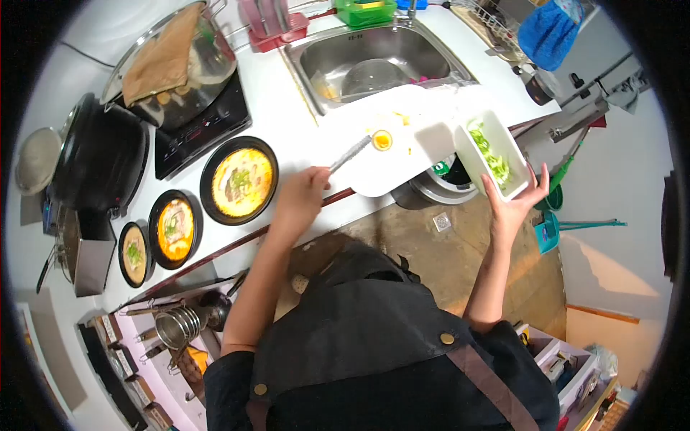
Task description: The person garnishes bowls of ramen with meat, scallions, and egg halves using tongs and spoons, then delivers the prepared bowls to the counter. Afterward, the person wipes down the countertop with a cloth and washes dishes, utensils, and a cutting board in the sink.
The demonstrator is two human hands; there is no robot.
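- Your left hand [302, 197] is closed around the near end of a slim grey utensil [351, 153]; whether it is a knife or tongs, you cannot tell from here.
- The far end of that utensil reaches a round, orange-centred piece that looks like a halved egg [382, 140], lying over the white cutting board [377, 176]; whether the two touch is unclear.
- Small yellow scraps [404, 118] lie on the board, just beyond and to the right of the egg piece.
- Your right hand [514, 205] holds a white rectangular container [514, 188] by its near end, fingers and thumb spread wide around it.
- The container is tilted, and chopped green onion [490, 154] lies along its inside.
- It is to the right of the board, above and beside a round bin [431, 188] at the counter's near edge.
- Three black bowls of soup stand in a row to your left: the large bowl [239, 181] nearest your left hand, the middle bowl [175, 230] beside it, and the small bowl [134, 254] farthest left. All three are topped with green onion.
- Beyond the bowls, a steel stockpot [215, 75] sits on a black induction cooker [205, 129].
- The steel sink [327, 61] is on the far side, beyond the board.
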